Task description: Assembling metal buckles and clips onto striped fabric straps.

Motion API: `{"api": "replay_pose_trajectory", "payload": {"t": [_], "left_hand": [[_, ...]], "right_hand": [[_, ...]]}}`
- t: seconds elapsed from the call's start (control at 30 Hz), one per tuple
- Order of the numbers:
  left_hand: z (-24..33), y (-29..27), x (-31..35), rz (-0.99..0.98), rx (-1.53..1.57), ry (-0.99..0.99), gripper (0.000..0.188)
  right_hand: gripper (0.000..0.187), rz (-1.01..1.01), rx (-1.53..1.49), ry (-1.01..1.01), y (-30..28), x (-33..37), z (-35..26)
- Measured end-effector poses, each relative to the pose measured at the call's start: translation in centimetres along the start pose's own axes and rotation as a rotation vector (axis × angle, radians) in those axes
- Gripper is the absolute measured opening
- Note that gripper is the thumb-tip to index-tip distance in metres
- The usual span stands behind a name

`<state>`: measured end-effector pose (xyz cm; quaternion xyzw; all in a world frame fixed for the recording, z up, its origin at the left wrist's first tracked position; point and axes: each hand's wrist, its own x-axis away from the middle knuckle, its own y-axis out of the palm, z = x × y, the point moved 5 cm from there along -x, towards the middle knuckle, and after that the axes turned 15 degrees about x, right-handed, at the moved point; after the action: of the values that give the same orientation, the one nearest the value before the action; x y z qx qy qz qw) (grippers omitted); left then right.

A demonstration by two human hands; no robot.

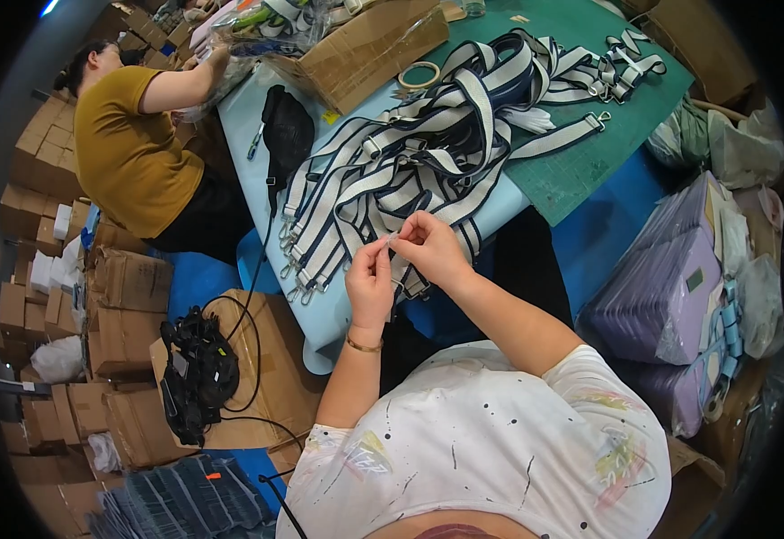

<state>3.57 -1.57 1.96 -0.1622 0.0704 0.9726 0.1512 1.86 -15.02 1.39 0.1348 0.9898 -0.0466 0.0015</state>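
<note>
My left hand (370, 286) and my right hand (431, 251) meet in front of me at the table's near edge. Both are closed in a pinch, fingertips almost touching. Whatever lies between them is too small to make out. Just beyond is a large tangled heap of cream webbing straps (474, 93) with navy edges, fitted with metal buckles and sliders. Metal snap hooks (295, 273) on the strap ends hang at the table's left edge. One strap (561, 137) stretches out to the right, its hook on the green mat.
A green cutting mat (580, 184) covers the table's right part. On the left lie a black pouch (287, 135), a pen (255, 142) and a tape roll (420, 75) beside a cardboard box (378, 54). A co-worker (136, 148) works at far left. Wrapped purple stacks (652, 269) stand right.
</note>
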Motion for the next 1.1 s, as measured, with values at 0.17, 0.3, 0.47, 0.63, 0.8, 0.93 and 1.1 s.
{"api": "replay_pose_trajectory", "payload": {"t": [0.17, 0.3, 0.47, 0.63, 0.8, 0.93, 1.1], "left_hand": [[1.4, 0.9, 0.2, -0.038, -0.181, 0.134, 0.015], [1.4, 0.8, 0.3, -0.051, -0.223, 0.217, 0.016], [1.4, 0.9, 0.3, -0.072, -0.228, 0.196, 0.016], [1.5, 1.0, 0.4, -0.055, -0.199, 0.176, 0.012], [1.4, 0.9, 0.5, -0.07, -0.228, 0.213, 0.011], [1.5, 1.1, 0.7, -0.102, -0.205, 0.244, 0.012], [2.6, 1.8, 0.7, -0.144, -0.225, 0.28, 0.017]], "right_hand": [[0.02, -0.014, -0.042, 0.039, 0.2, -0.2, 0.8], [0.019, -0.049, -0.219, 0.059, 0.1, 0.1, 0.6], [0.013, -0.098, -0.277, 0.001, -0.3, 0.9, 0.2], [0.013, -0.161, -0.222, 0.045, -0.7, 0.7, -0.2], [0.013, -0.189, -0.248, 0.133, -0.9, 0.7, -0.1], [0.016, -0.211, -0.31, 0.149, -0.8, 0.7, 0.3], [0.017, -0.235, -0.276, 0.176, -1.3, 0.5, 0.4]]}}
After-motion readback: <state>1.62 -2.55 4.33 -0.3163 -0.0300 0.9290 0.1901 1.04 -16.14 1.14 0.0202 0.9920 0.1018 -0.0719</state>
